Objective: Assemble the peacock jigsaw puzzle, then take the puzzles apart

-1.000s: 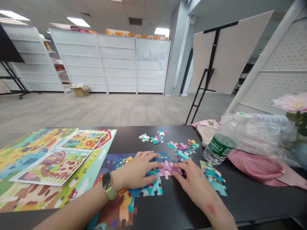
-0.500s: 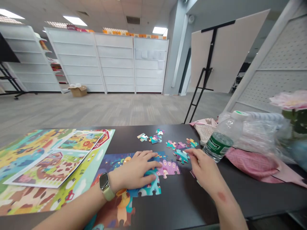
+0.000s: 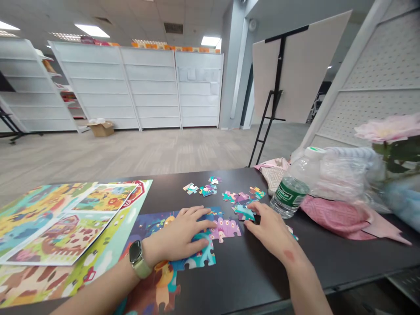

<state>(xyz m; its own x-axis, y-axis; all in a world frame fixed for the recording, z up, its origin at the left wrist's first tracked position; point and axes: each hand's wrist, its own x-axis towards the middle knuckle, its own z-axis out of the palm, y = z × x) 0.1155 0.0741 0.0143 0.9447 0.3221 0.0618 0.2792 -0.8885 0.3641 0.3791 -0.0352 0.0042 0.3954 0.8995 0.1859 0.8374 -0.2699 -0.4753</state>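
Note:
My left hand (image 3: 190,232) lies flat with fingers spread on a partly joined jigsaw puzzle (image 3: 164,280), hiding some of it. The joined part shows dark blue, brown and purple areas, with a purple creature at its right edge. My right hand (image 3: 269,227) pinches a teal and purple puzzle piece (image 3: 244,213) between thumb and fingers, low over the table, just right of the joined part. Behind that piece lie loose purple and teal pieces (image 3: 235,197). Farther left, several more loose pieces (image 3: 208,189) lie apart. Part of another piece (image 3: 292,232) shows beside my right wrist.
Colourful picture sheets (image 3: 95,205) cover the left of the black table (image 3: 236,271). On the right stand a water bottle (image 3: 290,192) and a pink flower (image 3: 390,129), near pink cloth (image 3: 334,216) and clear plastic wrapping (image 3: 354,175). White shelves line the back.
My right thumb has come in against the teal piece, which now sits turned in my pinch. My left hand stays on the puzzle. The whole view has shifted slightly.

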